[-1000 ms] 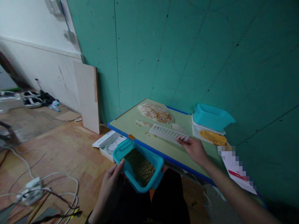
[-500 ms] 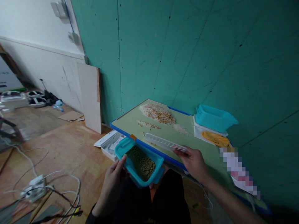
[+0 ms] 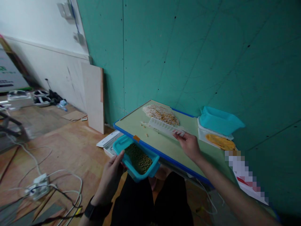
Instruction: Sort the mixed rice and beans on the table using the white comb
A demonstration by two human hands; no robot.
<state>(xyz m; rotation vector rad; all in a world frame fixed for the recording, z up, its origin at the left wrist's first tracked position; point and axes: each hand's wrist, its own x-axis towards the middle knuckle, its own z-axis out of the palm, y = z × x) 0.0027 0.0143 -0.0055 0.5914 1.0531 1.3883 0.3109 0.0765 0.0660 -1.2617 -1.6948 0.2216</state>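
Observation:
My left hand (image 3: 110, 179) grips the near left corner of a teal box (image 3: 135, 158) full of greenish beans, held just below the blue front edge of a small green table (image 3: 162, 146). My right hand (image 3: 188, 145) pinches one end of a long white slotted strip (image 3: 164, 127), which lies on the tabletop right beside a pile of mixed beans and rice (image 3: 162, 114) at the back. A few loose beans lie near the front edge.
An empty teal box (image 3: 219, 121) sits on white trays with a yellow cloth (image 3: 219, 142) at the table's right. A white case (image 3: 110, 142) lies on the floor under the table. A power strip (image 3: 37, 187) and cables cover the floor at left. A board (image 3: 94, 94) leans on the green wall.
The white strip was drawn toward the front edge over the teal box, then moved back up against the pile. The small rows of grain seen earlier in mid-table are gone.

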